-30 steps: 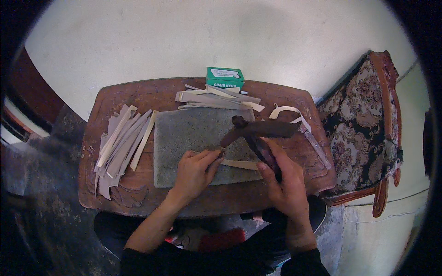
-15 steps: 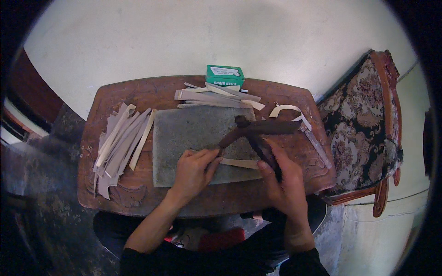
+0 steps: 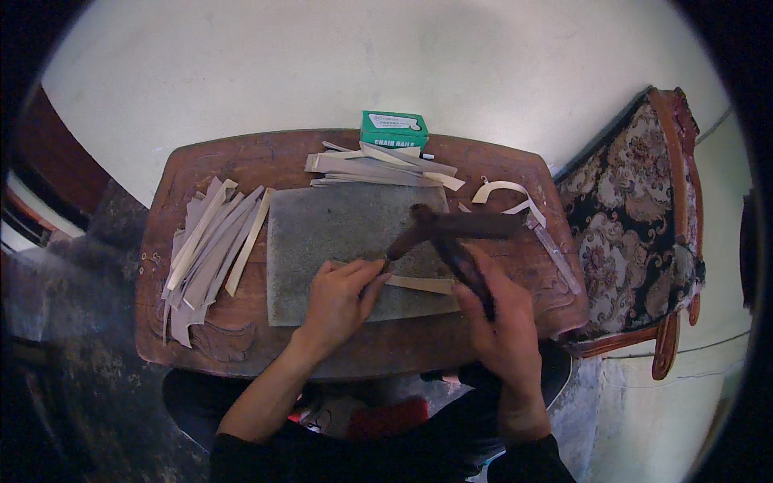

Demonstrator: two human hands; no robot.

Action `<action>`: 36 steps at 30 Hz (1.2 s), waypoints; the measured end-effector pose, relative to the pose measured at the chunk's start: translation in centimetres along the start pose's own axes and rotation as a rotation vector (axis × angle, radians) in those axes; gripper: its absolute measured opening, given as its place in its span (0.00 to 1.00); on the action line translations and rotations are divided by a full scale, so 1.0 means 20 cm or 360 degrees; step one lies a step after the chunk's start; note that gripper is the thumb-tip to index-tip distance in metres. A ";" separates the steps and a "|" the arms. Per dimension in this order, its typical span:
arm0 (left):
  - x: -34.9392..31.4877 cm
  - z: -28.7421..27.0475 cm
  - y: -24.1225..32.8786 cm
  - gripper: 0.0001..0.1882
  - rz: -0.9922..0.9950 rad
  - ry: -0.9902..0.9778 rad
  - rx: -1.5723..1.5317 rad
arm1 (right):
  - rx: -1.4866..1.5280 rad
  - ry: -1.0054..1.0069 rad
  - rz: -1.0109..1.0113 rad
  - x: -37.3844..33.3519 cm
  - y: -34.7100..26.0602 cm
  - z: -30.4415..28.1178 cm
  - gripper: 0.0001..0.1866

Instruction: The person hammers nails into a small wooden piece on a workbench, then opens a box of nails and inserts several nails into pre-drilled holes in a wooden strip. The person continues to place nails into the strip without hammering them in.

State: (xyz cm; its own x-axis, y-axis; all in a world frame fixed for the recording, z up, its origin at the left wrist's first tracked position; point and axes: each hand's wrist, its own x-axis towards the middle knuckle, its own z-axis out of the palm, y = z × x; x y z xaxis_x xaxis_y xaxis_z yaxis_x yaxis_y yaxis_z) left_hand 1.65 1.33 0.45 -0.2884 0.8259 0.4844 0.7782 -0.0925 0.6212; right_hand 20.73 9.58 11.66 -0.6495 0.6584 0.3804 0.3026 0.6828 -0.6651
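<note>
The two hands are held apart over a grey stone slab (image 3: 322, 225). By the left hand (image 3: 342, 298) a pale strip (image 3: 423, 284) is pinched between closed fingertips; whether something smaller is gripped there too cannot be told. In the right hand (image 3: 503, 310) a dark hammer (image 3: 435, 228) is clamped by its handle, with one end of its head brought right to the left fingertips; contact there cannot be made out. Little is changed over the last second: the hammer head has been shifted only slightly at the fingertips, and the strip has been kept in the same place, so the work is judged to be centred on the same spot. The strip is laid across the slab's near part, and its right end is partly covered by the right hand.

Outward, the slab is carried by a brown wooden counter (image 3: 258, 153). A bundle of grey and cream strips (image 3: 213, 253) is laid just beside the slab's left edge, and a second bundle (image 3: 374, 167) is heaped along its far edge, with a green box (image 3: 394, 129) set just behind. On the right, a curled cream strip (image 3: 503, 189) is left near a slim tool (image 3: 555, 259) of unclear kind. Beyond the counter, a floral upholstered chair (image 3: 636, 209) is placed. The slab is partly hidden by the hammer, and the strike area is crowded by the left fingertips.
</note>
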 end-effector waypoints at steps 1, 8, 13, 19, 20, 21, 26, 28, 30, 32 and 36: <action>0.00 0.00 0.00 0.08 -0.0015 -0.0017 -0.0001 | -0.0016 -0.0044 0.0012 0.01 0.00 0.00 0.21; 0.00 0.01 0.00 0.07 -0.0010 0.0012 -0.0029 | -0.0111 -0.0064 -0.0064 0.01 0.00 -0.02 0.22; 0.00 0.01 -0.01 0.08 0.0011 0.0017 -0.0008 | 0.0022 0.0050 -0.0004 0.00 0.01 0.00 0.22; -0.01 0.01 -0.01 0.08 -0.0050 -0.0006 0.0019 | 0.0059 -0.0121 0.0104 0.02 0.05 0.03 0.21; -0.01 0.01 -0.02 0.08 -0.0057 -0.0009 0.0021 | 0.0093 -0.0096 0.0160 0.01 0.07 0.06 0.20; -0.01 0.01 -0.02 0.07 -0.0085 -0.0003 -0.0018 | 0.0264 -0.0074 0.0293 0.02 0.10 0.09 0.20; 0.03 -0.02 0.01 0.06 -0.0428 -0.0147 -0.0327 | 0.1018 -0.0045 0.0836 0.08 0.28 0.28 0.18; 0.02 -0.01 0.00 0.08 -0.0518 -0.0100 -0.0377 | 0.1124 -0.0030 0.0808 0.08 0.37 0.38 0.19; 0.00 0.02 -0.04 0.09 -0.0551 -0.0026 -0.0485 | 0.1210 -0.0024 0.0811 0.07 0.39 0.41 0.19; -0.02 0.05 -0.09 0.09 -0.0530 0.0083 -0.0645 | 0.1281 -0.0030 0.0837 0.07 0.39 0.41 0.19; 0.01 0.02 -0.04 0.08 -0.0793 -0.0200 -0.0676 | 0.1270 -0.0016 0.0869 0.07 0.40 0.40 0.19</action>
State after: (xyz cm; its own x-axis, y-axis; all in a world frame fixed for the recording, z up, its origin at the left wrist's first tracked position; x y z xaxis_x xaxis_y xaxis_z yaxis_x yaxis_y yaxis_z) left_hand 1.11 1.81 -0.22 -0.4695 0.8828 0.0172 0.2738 0.1270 0.9534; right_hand 16.65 13.42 1.82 -0.5668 0.8160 -0.1134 0.0040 -0.1349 -0.9908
